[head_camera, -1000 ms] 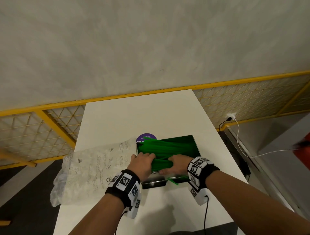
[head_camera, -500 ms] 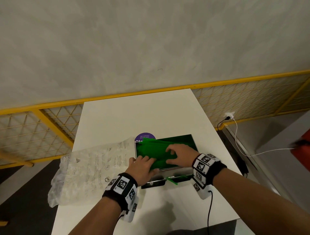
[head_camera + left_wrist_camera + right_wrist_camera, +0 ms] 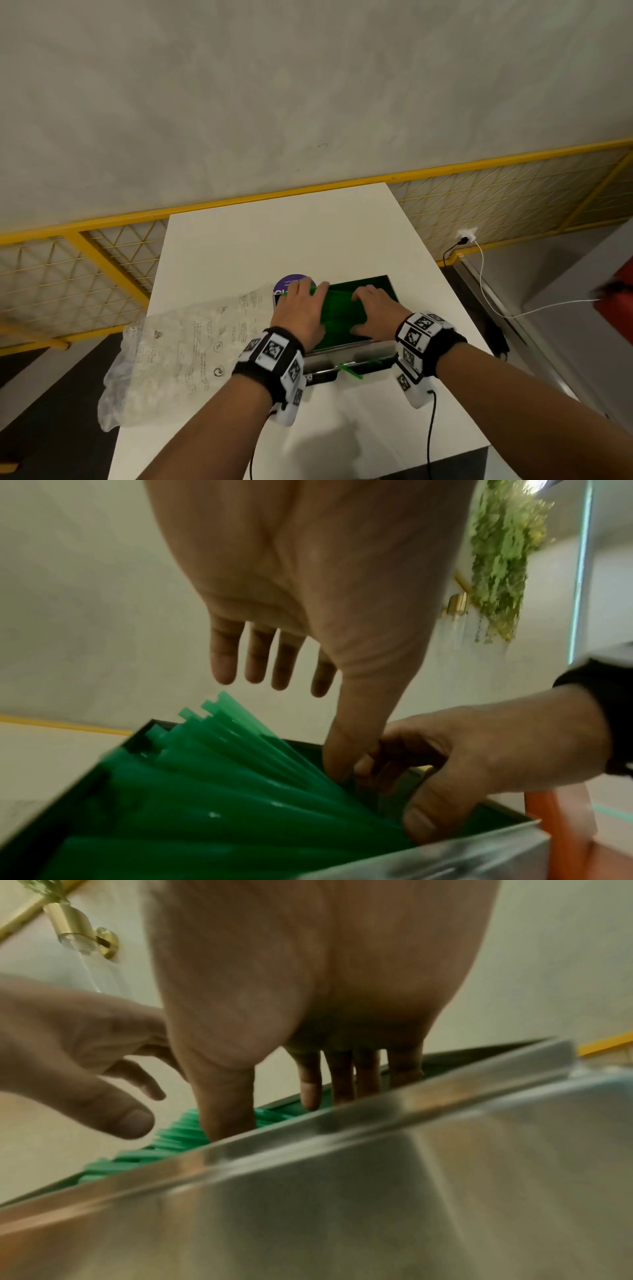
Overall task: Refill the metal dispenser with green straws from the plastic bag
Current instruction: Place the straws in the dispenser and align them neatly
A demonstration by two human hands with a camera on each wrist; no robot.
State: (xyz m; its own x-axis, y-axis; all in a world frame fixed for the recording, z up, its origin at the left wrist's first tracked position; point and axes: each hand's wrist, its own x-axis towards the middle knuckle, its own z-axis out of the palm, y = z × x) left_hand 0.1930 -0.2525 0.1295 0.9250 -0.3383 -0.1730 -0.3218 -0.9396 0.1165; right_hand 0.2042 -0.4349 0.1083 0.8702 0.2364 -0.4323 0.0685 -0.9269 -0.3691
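Hands are found further into the metal dispenser (image 3: pixel 383 346) than half a second ago. The left hand (image 3: pixel 301 310), then at the near left rim, is now stretched over the left part of the green straws (image 3: pixel 339 308), its fingers reaching the far left corner. In the left wrist view its fingers (image 3: pixel 224 653) are seen straight and spread above the raised straw ends, and its thumb is pressed down among the straws. The right hand (image 3: pixel 375 313), earlier laid flat across the middle, is now drawn slightly to the right, its fingers loosely bent on the pile; nothing is gripped by either hand. The two hands are kept just beside each other, thumbs nearly meeting.

The straws are held inside the open-topped dispenser, fanned and uneven, with some ends lifted above the left wall. One green straw (image 3: pixel 351 370) is seen in the slot at the near front.

The plastic bag (image 3: pixel 181 353) is left lying at the left edge of the white table (image 3: pixel 274 236), overhanging it. A purple round sticker (image 3: pixel 291 284) is partly hidden behind the left hand. A yellow mesh railing (image 3: pixel 102 270) is seen beyond the table, and a white cable (image 3: pixel 486 281) at the right.
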